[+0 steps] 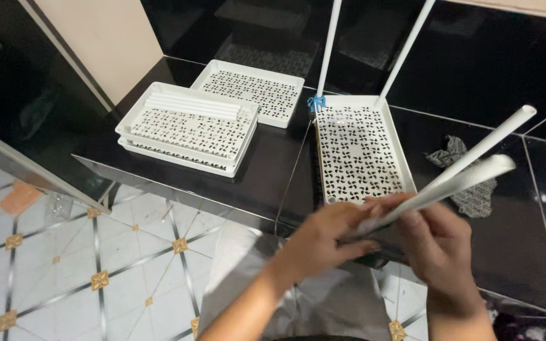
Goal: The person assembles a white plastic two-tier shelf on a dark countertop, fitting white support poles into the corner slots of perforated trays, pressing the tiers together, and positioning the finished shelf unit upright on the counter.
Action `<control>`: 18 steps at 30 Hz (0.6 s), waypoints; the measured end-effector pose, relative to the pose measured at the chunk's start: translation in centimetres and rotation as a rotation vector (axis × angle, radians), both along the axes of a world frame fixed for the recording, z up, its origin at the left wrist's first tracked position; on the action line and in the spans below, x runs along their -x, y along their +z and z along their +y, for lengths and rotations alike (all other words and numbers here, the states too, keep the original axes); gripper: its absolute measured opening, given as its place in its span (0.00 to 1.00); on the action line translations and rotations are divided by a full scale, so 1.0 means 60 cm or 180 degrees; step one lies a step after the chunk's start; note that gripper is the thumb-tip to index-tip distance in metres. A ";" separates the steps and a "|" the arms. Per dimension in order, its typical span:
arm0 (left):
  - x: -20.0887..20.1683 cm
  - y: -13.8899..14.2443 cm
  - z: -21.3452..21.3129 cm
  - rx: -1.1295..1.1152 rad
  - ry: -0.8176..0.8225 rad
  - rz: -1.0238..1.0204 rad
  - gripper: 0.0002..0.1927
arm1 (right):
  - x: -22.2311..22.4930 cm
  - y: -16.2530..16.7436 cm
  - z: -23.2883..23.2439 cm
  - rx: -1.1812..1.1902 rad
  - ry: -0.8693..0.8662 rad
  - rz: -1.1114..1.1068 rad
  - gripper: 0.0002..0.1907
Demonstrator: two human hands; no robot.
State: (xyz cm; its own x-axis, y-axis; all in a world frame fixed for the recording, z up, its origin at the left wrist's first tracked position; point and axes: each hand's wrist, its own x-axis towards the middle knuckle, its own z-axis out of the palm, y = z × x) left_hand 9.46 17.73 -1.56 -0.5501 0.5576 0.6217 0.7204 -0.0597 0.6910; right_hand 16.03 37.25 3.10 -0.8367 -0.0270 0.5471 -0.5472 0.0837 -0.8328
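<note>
My left hand [327,237] and my right hand [434,243] meet at the near edge of a white perforated tray [358,151] on a black glossy counter. Both grip the lower ends of two long white tubes [475,170] that slant up to the right. Two more white tubes [330,44] stand upright in the tray's far corners, with a blue clip [315,103] at the left one.
A stack of white perforated trays [188,129] with several white tubes laid on top sits at left, another tray [251,91] behind it. A patterned grey cloth [469,180] lies to the right. Tiled floor [96,265] shows below the counter edge.
</note>
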 end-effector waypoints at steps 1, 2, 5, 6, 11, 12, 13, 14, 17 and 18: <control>0.012 -0.004 -0.010 0.0029 0.0088 0.0108 0.28 | 0.007 0.001 0.005 0.0099 0.0148 0.0073 0.12; 0.025 -0.008 -0.019 -0.0052 0.0334 0.0164 0.32 | 0.016 0.003 0.006 0.0388 0.0216 -0.0006 0.11; 0.050 -0.022 -0.036 -0.0036 0.0904 0.0210 0.41 | 0.042 0.003 -0.005 0.1024 0.0382 -0.0148 0.08; 0.054 -0.027 -0.035 0.0096 0.1004 0.0145 0.42 | 0.057 0.000 -0.012 0.1042 0.0444 -0.0130 0.07; 0.066 -0.052 -0.017 0.0916 0.0957 -0.0138 0.35 | 0.114 -0.020 -0.043 0.1584 0.0543 -0.0528 0.03; 0.067 -0.055 -0.017 0.0972 0.0971 -0.0137 0.35 | 0.121 -0.021 -0.043 0.1594 0.0555 -0.0539 0.06; 0.068 -0.056 -0.017 0.1029 0.0983 -0.0127 0.34 | 0.125 -0.021 -0.044 0.1606 0.0567 -0.0539 0.08; 0.068 -0.055 -0.017 0.1042 0.1015 -0.0108 0.32 | 0.128 -0.022 -0.046 0.1604 0.0573 -0.0555 0.10; 0.063 -0.045 -0.019 0.1020 0.1092 -0.0117 0.29 | 0.138 -0.014 -0.049 0.1451 0.0618 -0.0536 0.13; 0.060 -0.042 -0.021 0.1007 0.1087 -0.0209 0.28 | 0.140 -0.013 -0.053 0.1333 0.0630 -0.0531 0.14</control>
State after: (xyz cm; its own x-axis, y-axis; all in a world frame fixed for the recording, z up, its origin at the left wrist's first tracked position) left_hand 5.87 16.47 -4.10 -0.7675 0.4944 0.4081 0.6163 0.3939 0.6819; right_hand 7.61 34.10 2.30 -0.9149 -0.0007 0.4038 -0.3750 -0.3691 -0.8504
